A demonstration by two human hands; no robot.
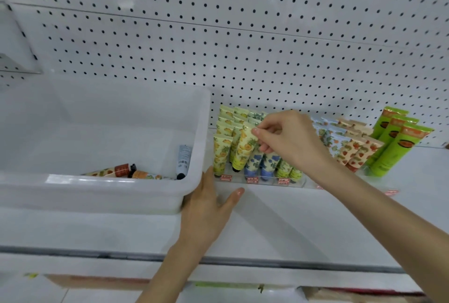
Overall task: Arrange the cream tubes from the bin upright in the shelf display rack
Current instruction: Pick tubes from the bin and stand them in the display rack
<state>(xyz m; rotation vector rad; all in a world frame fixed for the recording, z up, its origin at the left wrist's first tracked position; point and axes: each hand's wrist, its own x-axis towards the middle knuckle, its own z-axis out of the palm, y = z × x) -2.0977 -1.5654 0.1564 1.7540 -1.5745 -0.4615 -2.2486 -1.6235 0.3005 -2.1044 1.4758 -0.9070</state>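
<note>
A white plastic bin (155, 195) sits on the shelf at left. Inside it lie three cream tubes: a grey one (183, 160) leaning against the right wall and two orange-patterned ones (114, 171) on the bottom. Right of the bin stands a clear display rack (264, 181) with several upright tubes in yellow, blue and green prints. My right hand (289, 137) pinches the top of a yellow pineapple-print tube (244, 147), which stands tilted in the rack's front row. My left hand (209, 208) rests flat against the bin's right front corner, fingers straight.
More tubes stand further right: strawberry-print ones (357, 149) and tall green ones (396, 144). A white pegboard wall (243, 47) backs the shelf. The shelf's front edge (243, 261) runs below my arms.
</note>
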